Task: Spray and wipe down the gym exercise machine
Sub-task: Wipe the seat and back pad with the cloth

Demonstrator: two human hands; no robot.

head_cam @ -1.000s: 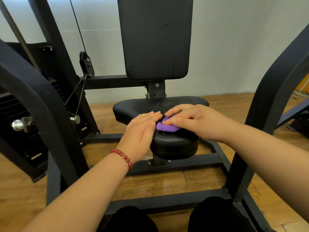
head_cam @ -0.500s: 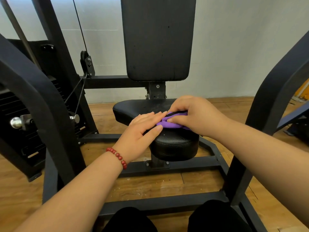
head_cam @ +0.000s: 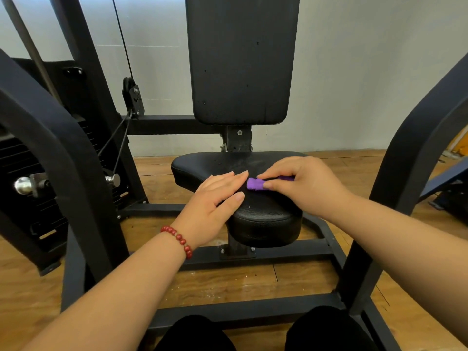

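Note:
A black padded seat (head_cam: 263, 219) of the gym machine sits in the middle, with an upright black back pad (head_cam: 241, 59) behind it. My right hand (head_cam: 301, 186) grips a small purple cloth (head_cam: 255, 184) against the seat top, and most of the cloth is hidden under the fingers. My left hand (head_cam: 215, 201), with a red bead bracelet at the wrist, rests flat on the seat's left side, fingertips close to the cloth. No spray bottle is in view.
Black frame arms (head_cam: 58, 153) curve down on both sides, the right one (head_cam: 415, 153) close to my forearm. A weight stack with a steel pin (head_cam: 24, 184) and cable stands at left. The base bars (head_cam: 253, 254) lie on a wooden floor.
My right hand has slid the purple cloth a little back and to the right across the seat. The left hand has stayed flat on the seat's left side.

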